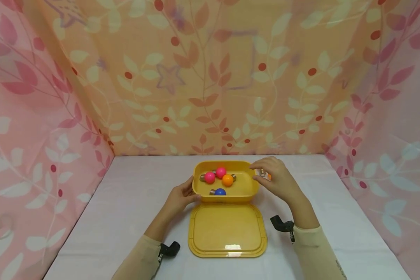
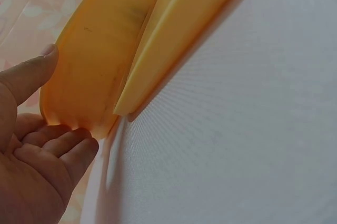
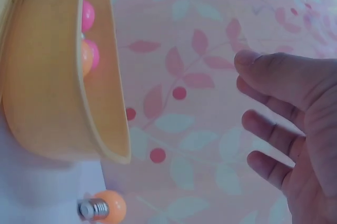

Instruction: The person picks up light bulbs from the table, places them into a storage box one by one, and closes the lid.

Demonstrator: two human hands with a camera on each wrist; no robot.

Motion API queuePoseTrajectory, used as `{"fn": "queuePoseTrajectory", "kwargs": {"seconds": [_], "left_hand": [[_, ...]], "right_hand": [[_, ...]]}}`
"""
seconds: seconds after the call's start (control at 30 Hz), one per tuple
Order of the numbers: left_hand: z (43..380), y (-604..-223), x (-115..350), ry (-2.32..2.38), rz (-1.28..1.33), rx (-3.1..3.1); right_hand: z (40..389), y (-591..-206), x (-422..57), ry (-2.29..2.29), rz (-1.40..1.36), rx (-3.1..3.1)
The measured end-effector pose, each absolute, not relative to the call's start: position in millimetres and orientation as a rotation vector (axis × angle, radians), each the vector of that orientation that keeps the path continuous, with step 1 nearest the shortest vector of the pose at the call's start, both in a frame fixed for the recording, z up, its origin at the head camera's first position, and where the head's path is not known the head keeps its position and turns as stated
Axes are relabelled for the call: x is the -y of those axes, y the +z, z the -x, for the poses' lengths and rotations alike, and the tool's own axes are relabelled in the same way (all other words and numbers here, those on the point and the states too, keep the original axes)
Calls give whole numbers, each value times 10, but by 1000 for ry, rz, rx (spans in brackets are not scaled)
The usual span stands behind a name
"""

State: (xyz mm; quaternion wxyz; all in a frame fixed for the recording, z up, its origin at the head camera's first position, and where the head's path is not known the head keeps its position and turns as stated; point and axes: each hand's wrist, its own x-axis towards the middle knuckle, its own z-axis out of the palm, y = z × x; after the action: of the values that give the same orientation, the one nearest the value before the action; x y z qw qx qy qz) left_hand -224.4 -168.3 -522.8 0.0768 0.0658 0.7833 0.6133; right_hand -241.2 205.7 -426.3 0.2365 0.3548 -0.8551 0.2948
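Observation:
A yellow plastic box holds small bulbs with metal screw bases: a pink bulb, a second pink bulb, an orange bulb and a blue bulb. My left hand grips the box's left end, thumb and fingers around its corner; the left wrist view shows this hand against the outer wall. My right hand hovers beside the right end, fingers loosely bent and holding nothing. Partly hidden behind it, another orange bulb lies on the table outside the box.
A yellow lid lies flat in front of the box, close to its front wall. White cloth covers the table. Leaf-patterned curtains stand behind and at both sides. Each wrist carries a small black camera.

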Motion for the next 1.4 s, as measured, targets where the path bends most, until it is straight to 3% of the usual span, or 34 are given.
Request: {"fn": "queuePoseTrajectory", "kwargs": {"seconds": [0.8,1.4], "left_hand": [[2223,-5238,1687,1857,-225,-2339],[2228,-5228,1679,1885,-208,-2299]], "right_hand": [[2732,-4719,-2683,864,-546,2432],[2847,-5170,-2841,1109,-188,2727]]}}
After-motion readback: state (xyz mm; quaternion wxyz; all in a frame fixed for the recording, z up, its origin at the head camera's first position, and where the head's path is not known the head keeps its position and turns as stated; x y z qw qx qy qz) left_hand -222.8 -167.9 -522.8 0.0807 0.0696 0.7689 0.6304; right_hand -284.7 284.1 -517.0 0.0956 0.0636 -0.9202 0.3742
